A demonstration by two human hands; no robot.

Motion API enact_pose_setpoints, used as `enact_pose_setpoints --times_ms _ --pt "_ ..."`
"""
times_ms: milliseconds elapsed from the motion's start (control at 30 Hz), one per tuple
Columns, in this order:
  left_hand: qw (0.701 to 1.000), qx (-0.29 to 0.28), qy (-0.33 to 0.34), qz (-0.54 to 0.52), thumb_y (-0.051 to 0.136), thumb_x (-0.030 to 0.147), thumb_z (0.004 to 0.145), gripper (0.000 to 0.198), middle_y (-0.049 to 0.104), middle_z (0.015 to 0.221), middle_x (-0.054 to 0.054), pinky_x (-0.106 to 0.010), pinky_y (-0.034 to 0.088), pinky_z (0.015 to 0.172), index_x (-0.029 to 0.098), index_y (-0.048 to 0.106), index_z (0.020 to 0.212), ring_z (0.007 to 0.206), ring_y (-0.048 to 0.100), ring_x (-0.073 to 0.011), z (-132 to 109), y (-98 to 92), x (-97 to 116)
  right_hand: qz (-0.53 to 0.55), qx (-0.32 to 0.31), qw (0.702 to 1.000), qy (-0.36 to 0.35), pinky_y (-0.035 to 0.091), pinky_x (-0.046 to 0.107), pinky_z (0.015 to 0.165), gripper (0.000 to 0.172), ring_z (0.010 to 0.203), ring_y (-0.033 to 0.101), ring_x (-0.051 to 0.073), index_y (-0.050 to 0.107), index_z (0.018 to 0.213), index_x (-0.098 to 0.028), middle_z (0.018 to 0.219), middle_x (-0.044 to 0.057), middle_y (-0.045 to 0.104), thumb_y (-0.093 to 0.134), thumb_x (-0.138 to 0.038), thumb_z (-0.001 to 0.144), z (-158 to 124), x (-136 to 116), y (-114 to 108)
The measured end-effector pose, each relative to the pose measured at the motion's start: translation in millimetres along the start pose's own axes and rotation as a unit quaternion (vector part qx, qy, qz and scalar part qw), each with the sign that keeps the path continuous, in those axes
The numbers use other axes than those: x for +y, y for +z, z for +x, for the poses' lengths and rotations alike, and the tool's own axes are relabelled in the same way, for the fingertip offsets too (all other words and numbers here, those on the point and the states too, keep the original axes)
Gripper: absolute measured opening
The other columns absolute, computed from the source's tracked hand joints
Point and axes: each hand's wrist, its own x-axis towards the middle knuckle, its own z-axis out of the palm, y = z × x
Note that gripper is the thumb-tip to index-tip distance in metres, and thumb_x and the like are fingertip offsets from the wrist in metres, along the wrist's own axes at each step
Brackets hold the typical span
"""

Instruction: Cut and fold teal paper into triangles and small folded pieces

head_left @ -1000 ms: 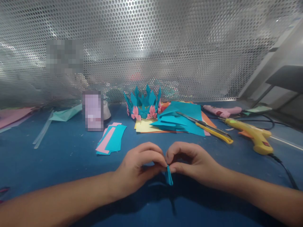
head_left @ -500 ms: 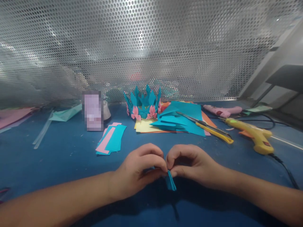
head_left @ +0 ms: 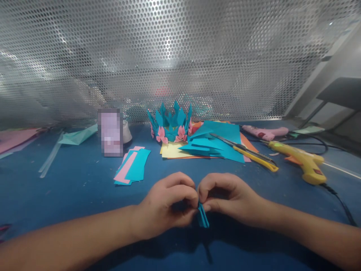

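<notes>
A small folded blue paper piece [head_left: 203, 216] is pinched between both hands near the front middle of the table, its layered end pointing down. My left hand [head_left: 172, 201] grips it from the left with bent fingers and thumb. From the right, my right hand [head_left: 227, 194] holds its upper end between thumb and fingers. The fingertips of the two hands nearly meet and hide the top of the piece. Beyond the hands stands a blue paper crown [head_left: 170, 126] with pink paper flowers. Blue and pink paper strips [head_left: 137, 165] lie to its front left.
Coloured sheets [head_left: 225, 131] lie behind the hands, with a yellow cutter [head_left: 256, 158] on them. On the right are a yellow glue gun [head_left: 303, 160] and a pink one [head_left: 265, 132]. Clear glue sticks [head_left: 52, 156] and a blurred phone-like object [head_left: 110, 132] are at left.
The fingers of my left hand have shifted slightly on the blue piece, and its folded layers look a little more spread. My right hand has barely moved.
</notes>
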Motion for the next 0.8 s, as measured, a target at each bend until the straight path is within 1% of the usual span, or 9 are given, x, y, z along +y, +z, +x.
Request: enact_pose_setpoints --times_ms 133,267,367,500,633,800 --pt "1.000 0.015 -0.002 0.003 0.061 0.012 0.077 0.013 0.051 0.086 -0.002 -0.019 0.047 0.069 0.020 0.053 0.083 0.076 0.054 -0.0105 -0.4 0.3 1.1 -0.031 0.013 0.999 -0.027 0.051 0.021 0.063 0.014 0.066 0.059 0.010 0.061 0.076 -0.016 0.073 0.001 0.062 0.064 -0.029 0.081 -0.5 -0.7 1.0" --pt "1.000 0.021 -0.005 -0.010 0.059 0.012 0.078 0.011 0.051 0.086 -0.003 -0.021 0.047 0.069 0.020 0.053 0.083 0.075 0.053 -0.0117 -1.0 0.0 1.9 -0.093 0.019 0.993 -0.067 0.049 0.022 0.062 0.016 0.065 0.056 0.010 0.060 0.075 -0.017 0.072 0.001 0.060 0.061 -0.029 0.084 -1.1 -2.2 0.5" --pt "0.999 0.019 -0.018 -0.034 0.059 0.013 0.078 0.010 0.050 0.086 -0.002 -0.021 0.047 0.070 0.020 0.054 0.083 0.076 0.053 -0.0117 -0.1 -0.9 1.9 -0.135 0.028 0.985 -0.101 0.048 0.024 0.065 0.013 0.068 0.055 0.012 0.059 0.076 -0.017 0.074 0.002 0.059 0.059 -0.027 0.085 -0.7 -1.9 -1.4" --pt "0.996 0.015 -0.039 -0.074 0.059 0.013 0.079 0.009 0.051 0.092 -0.003 -0.022 0.047 0.073 0.020 0.053 0.083 0.079 0.054 -0.0111 1.5 -2.1 2.5 -0.159 0.040 0.977 -0.137 0.048 0.026 0.068 0.007 0.072 0.055 0.013 0.058 0.076 -0.019 0.077 0.003 0.058 0.061 -0.021 0.082 0.2 -1.7 -2.4" --pt "0.996 0.021 -0.018 -0.082 0.059 0.011 0.078 0.012 0.055 0.093 -0.004 -0.023 0.048 0.077 0.019 0.052 0.082 0.085 0.056 -0.0125 2.0 -3.6 5.6 -0.159 0.050 0.973 -0.157 0.048 0.025 0.066 0.007 0.071 0.055 0.013 0.058 0.074 -0.019 0.075 0.003 0.058 0.062 -0.015 0.078 -0.4 -4.4 0.2" --pt "0.998 0.033 0.028 -0.040 0.061 0.005 0.074 0.021 0.060 0.091 -0.004 -0.021 0.049 0.078 0.020 0.050 0.083 0.085 0.058 -0.0122 2.5 -4.6 9.4 -0.155 0.060 0.970 -0.176 0.047 0.024 0.065 0.011 0.070 0.054 0.013 0.058 0.072 -0.018 0.073 0.002 0.057 0.064 -0.009 0.074 -3.5 -6.5 2.4"
